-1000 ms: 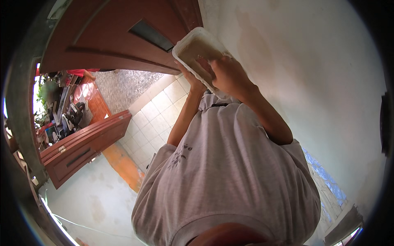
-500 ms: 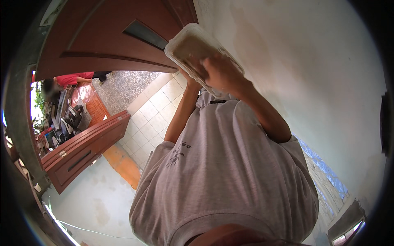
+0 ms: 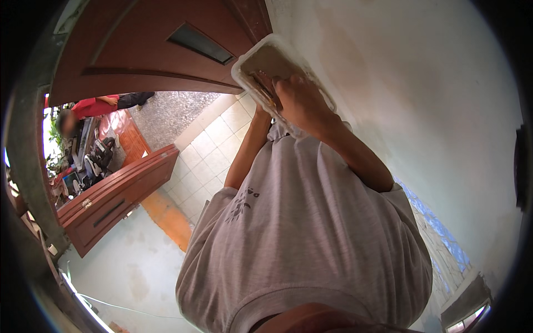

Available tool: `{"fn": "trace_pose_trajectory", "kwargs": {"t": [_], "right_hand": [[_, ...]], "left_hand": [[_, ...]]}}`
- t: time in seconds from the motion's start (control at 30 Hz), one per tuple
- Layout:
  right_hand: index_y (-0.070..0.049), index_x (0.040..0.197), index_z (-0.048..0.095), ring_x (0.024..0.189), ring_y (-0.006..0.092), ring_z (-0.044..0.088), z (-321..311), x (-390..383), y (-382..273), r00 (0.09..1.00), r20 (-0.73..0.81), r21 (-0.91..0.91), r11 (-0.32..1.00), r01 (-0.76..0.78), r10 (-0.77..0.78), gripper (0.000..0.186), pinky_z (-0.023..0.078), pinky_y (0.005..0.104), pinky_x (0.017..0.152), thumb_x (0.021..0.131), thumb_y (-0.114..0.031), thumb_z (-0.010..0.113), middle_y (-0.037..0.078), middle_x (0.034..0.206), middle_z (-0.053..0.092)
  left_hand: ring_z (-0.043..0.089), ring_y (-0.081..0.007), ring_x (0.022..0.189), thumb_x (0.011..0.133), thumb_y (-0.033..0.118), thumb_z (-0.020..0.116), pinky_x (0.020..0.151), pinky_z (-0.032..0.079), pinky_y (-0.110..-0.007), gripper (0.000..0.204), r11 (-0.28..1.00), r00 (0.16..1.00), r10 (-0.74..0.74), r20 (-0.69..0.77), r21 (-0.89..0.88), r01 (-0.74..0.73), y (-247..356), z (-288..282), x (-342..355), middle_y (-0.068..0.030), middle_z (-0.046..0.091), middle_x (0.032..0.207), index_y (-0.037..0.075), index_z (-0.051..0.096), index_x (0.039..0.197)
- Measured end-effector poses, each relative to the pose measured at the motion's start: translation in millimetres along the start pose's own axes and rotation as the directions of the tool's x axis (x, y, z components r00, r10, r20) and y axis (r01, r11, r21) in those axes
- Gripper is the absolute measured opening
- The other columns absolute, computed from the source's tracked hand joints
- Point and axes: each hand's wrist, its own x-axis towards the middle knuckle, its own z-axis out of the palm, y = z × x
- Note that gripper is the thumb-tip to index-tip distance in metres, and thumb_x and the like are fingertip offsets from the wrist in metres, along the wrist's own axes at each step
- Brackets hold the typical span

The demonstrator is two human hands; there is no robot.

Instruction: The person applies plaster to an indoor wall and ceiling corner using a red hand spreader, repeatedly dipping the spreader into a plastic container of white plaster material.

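A whitish rectangular plastic tub point(image 3: 327, 95) with smeared, crusted rims is held up near the wall, tilted toward me. Grey-brown paste point(image 3: 270, 57) coats its inside. My left hand point(image 3: 262, 114) supports the tub from below on its near left side; its fingers are mostly hidden beneath it. Over the tub's opening, my right hand point(image 3: 302, 105) is closed round a flat brownish tool point(image 3: 265, 87), which lies against the inner left side. The tool's exact kind is hard to make out, as the fingers cover much of it.
Beyond the tub stands a large reddish-brown door point(image 3: 133, 47), close to a pale, patchy wall point(image 3: 411, 94) on the right. A second brown door panel point(image 3: 119, 208) hangs at left over floor tiles point(image 3: 202, 161). Outside, a person in red point(image 3: 91, 107) is near a motorbike point(image 3: 97, 161).
The tub has shifted slightly right. My right hand has moved a little rightward, and the flat tool shows more clearly. Outside, the person in red has changed posture.
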Motion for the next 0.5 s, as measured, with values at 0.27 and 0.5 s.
{"fn": "trace_pose_trajectory", "kwargs": {"t": [0.27,0.5], "right_hand": [[0.001,0.094,0.070,0.079,0.0372,0.072,-21.9,0.5,2.8,0.975,-0.060,0.059,0.975,-0.212,0.216,0.021,0.059,0.0462,0.075,0.083,-0.017,0.073,0.023,0.080,0.069],[0.000,0.105,0.069,0.079,0.0378,0.071,-19.2,-3.0,37.0,0.993,-0.097,-0.070,0.995,-0.075,0.068,0.025,0.059,0.0480,0.073,0.083,-0.011,0.069,0.022,0.083,0.071]], "left_hand": [[0.050,-0.0243,0.132,0.108,0.052,0.036,0.114,0.040,-0.041,0.060,0.999,0.997,0.004,-0.076,-0.036,-0.007,-0.9,-11.0,11.9,-0.0080,0.051,0.146,0.009,0.040,0.150],[0.055,-0.0226,0.125,0.104,0.063,0.032,0.109,0.046,-0.041,0.071,0.998,0.983,0.005,-0.184,-0.061,-0.016,11.5,73.6,24.0,-0.0088,0.054,0.141,0.009,0.043,0.149]]}}
